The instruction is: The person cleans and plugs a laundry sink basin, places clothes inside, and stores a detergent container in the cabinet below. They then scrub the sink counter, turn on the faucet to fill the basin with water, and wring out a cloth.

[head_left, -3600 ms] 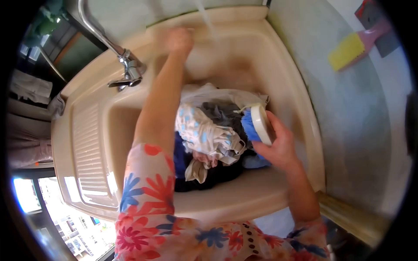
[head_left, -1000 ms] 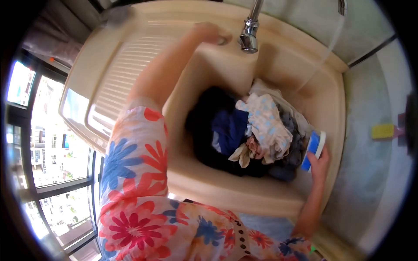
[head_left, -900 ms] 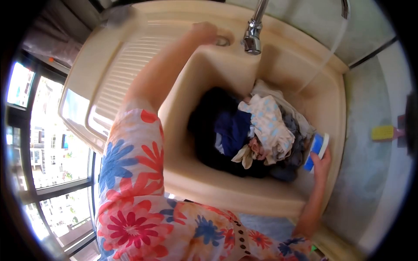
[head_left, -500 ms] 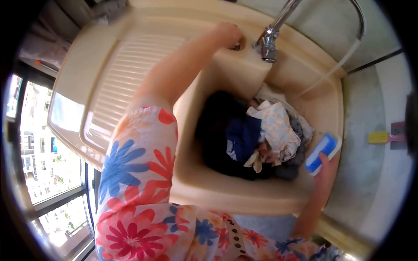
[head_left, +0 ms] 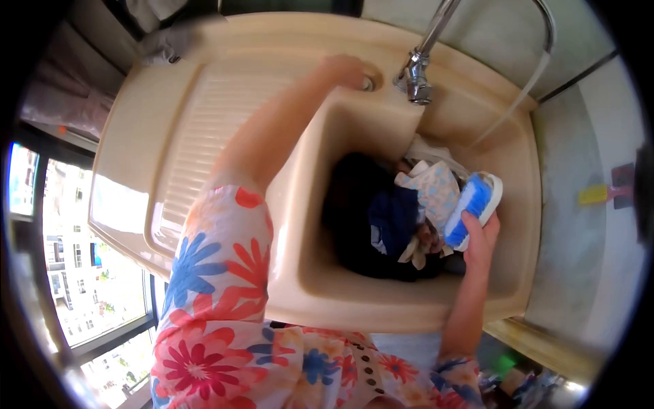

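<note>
My right hand (head_left: pixel 481 235) grips a white-backed brush (head_left: pixel 471 211) with its blue bristles turned up, over the right side of the laundry. In the basin lie a dotted white cloth (head_left: pixel 432 187), a navy cloth (head_left: pixel 394 218) and a black garment (head_left: pixel 351 211), bunched together. My left hand (head_left: pixel 346 71) is at the sink's back ledge, its fingers closed beside a small round metal piece (head_left: pixel 368 83); what it holds, if anything, is too small to make out. From the chrome faucet (head_left: pixel 415 78) a thin stream of water (head_left: pixel 514 102) runs into the basin.
The beige sink (head_left: pixel 381 307) has a ribbed drainboard (head_left: pixel 211 136) on the left. A yellow brush (head_left: pixel 593 195) hangs on the right wall. Crumpled cloth (head_left: pixel 163 48) lies at the back left corner, and a window (head_left: pixel 95 252) stands at the far left.
The brush in my right hand has moved from the basin's right edge inward over the laundry. My left hand stays by the back ledge. The view has shifted slightly.
</note>
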### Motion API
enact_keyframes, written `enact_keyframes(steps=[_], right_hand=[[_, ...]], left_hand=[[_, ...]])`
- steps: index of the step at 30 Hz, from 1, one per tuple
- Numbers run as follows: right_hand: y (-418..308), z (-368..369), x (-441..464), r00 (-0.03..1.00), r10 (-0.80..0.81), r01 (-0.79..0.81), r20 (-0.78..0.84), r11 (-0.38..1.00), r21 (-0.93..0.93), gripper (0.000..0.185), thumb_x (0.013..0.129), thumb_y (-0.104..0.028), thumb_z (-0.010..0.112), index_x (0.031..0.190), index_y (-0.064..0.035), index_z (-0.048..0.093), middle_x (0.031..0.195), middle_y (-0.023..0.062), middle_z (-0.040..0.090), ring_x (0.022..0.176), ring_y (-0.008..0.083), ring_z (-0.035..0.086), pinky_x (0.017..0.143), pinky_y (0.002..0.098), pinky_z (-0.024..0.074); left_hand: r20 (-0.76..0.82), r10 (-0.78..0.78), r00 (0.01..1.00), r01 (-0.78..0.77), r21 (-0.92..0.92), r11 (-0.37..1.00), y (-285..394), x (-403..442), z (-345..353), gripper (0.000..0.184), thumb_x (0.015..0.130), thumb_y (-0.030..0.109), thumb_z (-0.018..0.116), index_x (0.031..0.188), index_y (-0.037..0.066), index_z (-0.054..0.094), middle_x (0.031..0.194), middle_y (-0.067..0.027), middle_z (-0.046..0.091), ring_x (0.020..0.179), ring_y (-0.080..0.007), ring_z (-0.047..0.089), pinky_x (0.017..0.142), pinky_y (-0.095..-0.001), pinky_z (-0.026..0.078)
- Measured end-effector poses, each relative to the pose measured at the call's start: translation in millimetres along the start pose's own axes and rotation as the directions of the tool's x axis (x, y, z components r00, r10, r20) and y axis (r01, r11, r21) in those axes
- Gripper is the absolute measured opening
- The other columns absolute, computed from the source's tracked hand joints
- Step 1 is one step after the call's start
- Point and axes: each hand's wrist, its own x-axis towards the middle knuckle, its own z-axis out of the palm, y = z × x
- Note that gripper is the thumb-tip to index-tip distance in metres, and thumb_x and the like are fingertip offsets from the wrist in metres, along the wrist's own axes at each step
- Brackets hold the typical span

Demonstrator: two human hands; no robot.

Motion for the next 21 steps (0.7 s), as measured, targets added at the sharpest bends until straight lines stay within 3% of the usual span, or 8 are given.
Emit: enact_keyframes(steps=[3, 6, 8, 10, 12, 15, 18, 21], right_hand=[[2.1, 4.1, 1.1, 0.999, -0.022, 0.024, 0.036, 0.999, -0.044, 0.043, 0.071, -0.001, 0.063, 0.112, 0.0011, 0.050, 0.097, 0.0045, 0.058, 0.085, 0.0117, 0.055, 0.078, 0.0253, 0.0434], [7.2, 5.2, 2.0, 0.997, -0.013, 0.019, 0.076, 0.997, -0.072, 0.045, 0.071, -0.001, 0.062, 0.114, 0.0018, 0.049, 0.098, 0.0043, 0.058, 0.086, 0.0111, 0.054, 0.080, 0.0247, 0.0424], [9.6, 4.0, 4.2, 0.997, -0.011, 0.019, 0.073, 0.993, -0.115, 0.045, 0.071, -0.001, 0.062, 0.114, 0.0018, 0.049, 0.099, 0.0044, 0.058, 0.086, 0.0112, 0.054, 0.080, 0.0247, 0.0424], [11.4, 3.2, 6.8, 0.997, -0.024, 0.033, 0.071, 0.990, -0.136, 0.045, 0.071, -0.001, 0.062, 0.114, 0.0017, 0.049, 0.099, 0.0045, 0.058, 0.087, 0.0112, 0.054, 0.080, 0.0247, 0.0424], [12.1, 1.2, 6.8, 0.997, -0.041, 0.050, 0.070, 0.989, -0.142, 0.045, 0.071, -0.001, 0.062, 0.114, 0.0017, 0.049, 0.099, 0.0044, 0.058, 0.087, 0.0112, 0.054, 0.080, 0.0248, 0.0425], [8.7, 1.8, 6.4, 0.997, -0.028, 0.039, 0.074, 0.987, -0.157, 0.045, 0.071, -0.002, 0.063, 0.114, 0.0017, 0.049, 0.098, 0.0044, 0.058, 0.086, 0.0114, 0.054, 0.080, 0.0249, 0.0426], [9.9, 0.2, 6.6, 0.997, -0.039, 0.049, 0.071, 0.987, -0.152, 0.045, 0.070, -0.003, 0.063, 0.113, 0.0014, 0.049, 0.096, 0.0043, 0.058, 0.085, 0.0112, 0.054, 0.079, 0.0250, 0.0429], [10.4, -5.2, 7.7, 0.995, -0.063, 0.076, 0.072, 0.976, -0.203, 0.044, 0.071, -0.003, 0.062, 0.112, 0.0015, 0.050, 0.095, 0.0042, 0.058, 0.084, 0.0109, 0.054, 0.078, 0.0247, 0.0431]], left_hand=[[0.132, 0.132, 0.982, -0.132, -0.014, 0.991, -5.2, 11.2, 2.2, 0.024, 0.070, 0.018, 0.054, 0.086, 0.004, 0.065, 0.090, -0.0144, 0.064, 0.083, -0.0294, 0.061, 0.073, -0.0366, 0.048], [-0.230, -0.014, 0.973, -0.079, -0.391, 0.917, -17.7, 44.7, 32.8, 0.020, 0.072, 0.016, 0.052, 0.080, 0.004, 0.066, 0.087, -0.0145, 0.064, 0.082, -0.0296, 0.062, 0.072, -0.0358, 0.049], [-0.475, 0.075, 0.877, -0.236, -0.289, 0.928, -2.0, 21.7, 47.9, 0.021, 0.073, 0.014, 0.051, 0.081, 0.003, 0.066, 0.089, -0.0150, 0.064, 0.083, -0.0300, 0.062, 0.072, -0.0363, 0.049], [-0.459, 0.095, 0.883, -0.200, -0.185, 0.962, 15.6, 21.4, 44.5, 0.021, 0.074, 0.014, 0.050, 0.084, 0.003, 0.066, 0.091, -0.0156, 0.064, 0.086, -0.0306, 0.061, 0.073, -0.0370, 0.049], [-0.182, -0.005, 0.983, -0.008, -0.068, 0.998, 29.4, 32.4, 28.7, 0.023, 0.075, 0.015, 0.049, 0.087, 0.004, 0.065, 0.095, -0.0161, 0.063, 0.089, -0.0313, 0.061, 0.075, -0.0379, 0.048], [0.026, -0.031, 0.999, 0.032, -0.037, 0.999, 30.5, 24.7, 10.6, 0.031, 0.076, 0.022, 0.049, 0.097, 0.004, 0.063, 0.101, -0.0167, 0.062, 0.095, -0.0323, 0.059, 0.079, -0.0395, 0.047], [-0.120, 0.032, 0.992, -0.041, -0.074, 0.996, 18.4, 26.5, 22.2, 0.034, 0.073, 0.028, 0.052, 0.093, 0.003, 0.064, 0.095, -0.0189, 0.063, 0.091, -0.0342, 0.060, 0.078, -0.0407, 0.047], [-0.208, 0.094, 0.974, -0.089, 0.037, 0.995, 10.6, 0.9, 15.2, 0.038, 0.070, 0.033, 0.056, 0.089, 0.002, 0.065, 0.091, -0.0190, 0.063, 0.088, -0.0344, 0.060, 0.078, -0.0400, 0.048]])
